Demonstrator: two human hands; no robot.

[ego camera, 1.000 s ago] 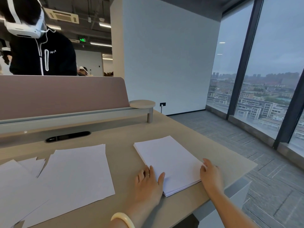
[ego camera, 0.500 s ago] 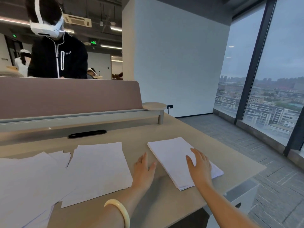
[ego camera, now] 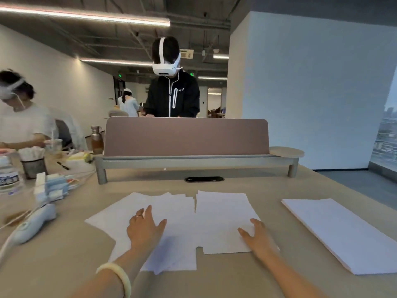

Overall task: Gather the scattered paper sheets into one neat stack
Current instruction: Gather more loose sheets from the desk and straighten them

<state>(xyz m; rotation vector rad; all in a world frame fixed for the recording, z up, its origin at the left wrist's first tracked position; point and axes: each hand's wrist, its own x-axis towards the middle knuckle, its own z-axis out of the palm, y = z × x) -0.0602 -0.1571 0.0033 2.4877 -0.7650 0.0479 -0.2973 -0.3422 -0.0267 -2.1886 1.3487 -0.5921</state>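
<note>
Several loose white sheets [ego camera: 182, 214] lie overlapping and askew in the middle of the beige desk [ego camera: 64, 254]. My left hand [ego camera: 145, 230] rests flat on the left part of this spread, fingers straight. On the right part, over a sheet [ego camera: 223, 214] near its lower right corner, my right hand [ego camera: 256, 235] lies flat and relaxed. A neat white stack [ego camera: 341, 231] sits apart at the right, near the desk edge.
A pale handheld device [ego camera: 32, 224] with a cable lies at the left. Beyond it stand small boxes [ego camera: 50, 187], a bottle [ego camera: 8, 179] and a mesh cup [ego camera: 34, 167]. A divider panel [ego camera: 187, 136] on a raised shelf runs across the back; people work behind it.
My view has swung left from the neat stack to the loose sheets. Both hands left the stack and now lie on the scattered sheets.
</note>
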